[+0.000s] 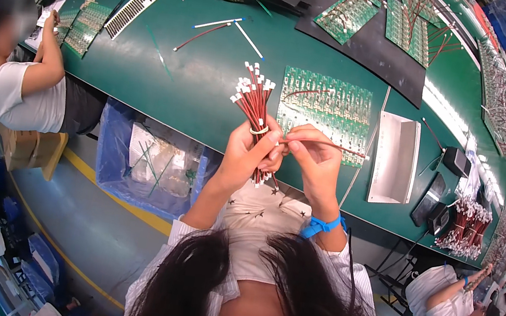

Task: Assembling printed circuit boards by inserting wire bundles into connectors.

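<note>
- Your left hand [247, 151] holds the wire bundle [254, 103] tight, over the desk [198, 86] edge.
- Your right hand [312, 157] pinches one wire [332, 147]; pull it straight, slowly.

The person's left hand [246, 150] grips a bundle of red wires [254, 103] with white plugs at the ends, bound by a yellowish band, while the right hand [312, 157] pinches a single red wire [326, 145] that stretches to the right over a green circuit board [328, 107] lying on the green table [205, 80]. Just right of the board sits an empty white tray [395, 158], and farther right lies another heap of red wires [466, 227]; a blue strap [321, 224] circles the right wrist, and a co-worker in a white shirt [24, 103] leans on the table's left end
</note>
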Motion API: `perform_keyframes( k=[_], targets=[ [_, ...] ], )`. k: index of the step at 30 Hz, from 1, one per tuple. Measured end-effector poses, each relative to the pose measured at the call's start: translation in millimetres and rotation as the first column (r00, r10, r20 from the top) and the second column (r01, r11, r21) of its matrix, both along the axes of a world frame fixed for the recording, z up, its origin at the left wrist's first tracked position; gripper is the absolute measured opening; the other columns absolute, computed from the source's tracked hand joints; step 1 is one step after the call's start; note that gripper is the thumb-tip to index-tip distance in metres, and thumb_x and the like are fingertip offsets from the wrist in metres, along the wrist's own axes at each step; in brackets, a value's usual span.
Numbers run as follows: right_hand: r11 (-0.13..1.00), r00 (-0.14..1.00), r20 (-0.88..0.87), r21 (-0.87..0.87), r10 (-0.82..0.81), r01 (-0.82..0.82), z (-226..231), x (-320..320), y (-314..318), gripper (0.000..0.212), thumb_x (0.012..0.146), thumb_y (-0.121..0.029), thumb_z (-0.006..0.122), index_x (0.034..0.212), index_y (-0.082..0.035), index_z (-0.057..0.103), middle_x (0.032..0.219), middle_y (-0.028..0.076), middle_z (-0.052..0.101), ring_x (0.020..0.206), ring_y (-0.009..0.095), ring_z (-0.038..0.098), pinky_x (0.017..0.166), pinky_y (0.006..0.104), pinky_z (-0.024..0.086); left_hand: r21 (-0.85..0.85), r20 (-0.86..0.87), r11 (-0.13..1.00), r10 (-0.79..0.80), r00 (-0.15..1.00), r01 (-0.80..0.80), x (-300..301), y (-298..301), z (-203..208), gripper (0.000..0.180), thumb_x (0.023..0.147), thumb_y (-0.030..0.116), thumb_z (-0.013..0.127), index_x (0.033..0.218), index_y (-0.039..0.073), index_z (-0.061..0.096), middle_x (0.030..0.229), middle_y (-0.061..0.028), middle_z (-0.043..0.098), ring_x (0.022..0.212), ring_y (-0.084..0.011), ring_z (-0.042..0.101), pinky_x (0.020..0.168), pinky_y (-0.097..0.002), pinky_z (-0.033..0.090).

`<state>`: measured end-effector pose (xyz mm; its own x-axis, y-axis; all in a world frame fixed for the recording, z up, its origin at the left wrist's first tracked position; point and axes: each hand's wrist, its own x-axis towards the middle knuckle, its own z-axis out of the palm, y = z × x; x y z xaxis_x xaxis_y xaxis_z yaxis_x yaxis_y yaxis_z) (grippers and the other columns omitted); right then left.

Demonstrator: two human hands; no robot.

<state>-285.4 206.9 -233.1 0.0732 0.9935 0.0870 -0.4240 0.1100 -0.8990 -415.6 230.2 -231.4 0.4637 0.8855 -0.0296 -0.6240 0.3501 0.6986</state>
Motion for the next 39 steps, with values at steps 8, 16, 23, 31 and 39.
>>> perform_keyframes(
  k=[8,16,23,31,39],
  targets=[
    [0.996,0.992,0.12,-0.091,0.025,-0.014,-1.8,22.1,-12.2,0.008,0.079,-0.001,0.056,0.082,0.006,0.056,0.083,0.008,0.057,0.072,0.011,0.055,0.065,0.0235,0.047,-0.061,0.005,0.998,-0.017,1.0,0.017,12.5,-23.0,-11.9,0.016,0.09,0.015,0.041,0.088,-0.001,0.044,0.064,-0.0069,0.047,0.042,-0.0053,0.034,0.039,-0.0196,0.029],
    [0.994,0.98,0.188,-0.103,0.062,-0.043,5.4,34.9,-25.2,0.009,0.078,-0.002,0.058,0.083,0.005,0.056,0.084,0.008,0.058,0.073,0.011,0.056,0.067,0.0232,0.048,-0.063,-0.067,0.998,0.024,0.997,-0.028,22.1,-37.4,-11.9,0.014,0.089,0.012,0.043,0.086,-0.001,0.044,0.059,-0.0049,0.046,0.041,-0.0048,0.032,0.038,-0.0204,0.029],
    [0.993,0.979,0.181,-0.057,-0.092,0.104,19.5,53.7,-26.7,0.008,0.077,-0.003,0.059,0.081,0.004,0.057,0.073,0.008,0.057,0.066,0.012,0.055,0.059,0.0242,0.046,-0.02,-0.13,0.996,0.086,0.988,-0.09,19.2,-40.5,-10.6,0.011,0.088,0.009,0.045,0.085,-0.002,0.044,0.057,-0.0041,0.045,0.041,-0.0051,0.032,0.038,-0.0207,0.027],
    [0.988,0.99,0.102,-0.109,-0.095,0.106,34.4,84.6,-30.2,0.011,0.079,-0.004,0.056,0.084,0.006,0.056,0.076,0.011,0.058,0.07,0.018,0.06,0.057,0.0273,0.052,0.032,-0.173,0.993,0.116,0.978,-0.112,-2.3,-34.6,-11.9,0.01,0.087,0.009,0.046,0.083,0.0,0.043,0.056,-0.0034,0.043,0.042,-0.0057,0.033,0.038,-0.0203,0.026],
    [0.98,0.529,0.832,-0.083,0.167,-0.179,27.5,81.3,-31.6,0.007,0.068,-0.004,0.058,0.074,-0.001,0.058,0.072,0.006,0.057,0.069,0.016,0.058,0.059,0.027,0.048,0.205,-0.356,0.95,0.298,0.886,-0.237,-16.9,-17.5,-2.1,0.008,0.084,0.006,0.051,0.083,-0.001,0.047,0.057,-0.0013,0.046,0.046,-0.0049,0.041,0.04,-0.0192,0.03]
  ],
)
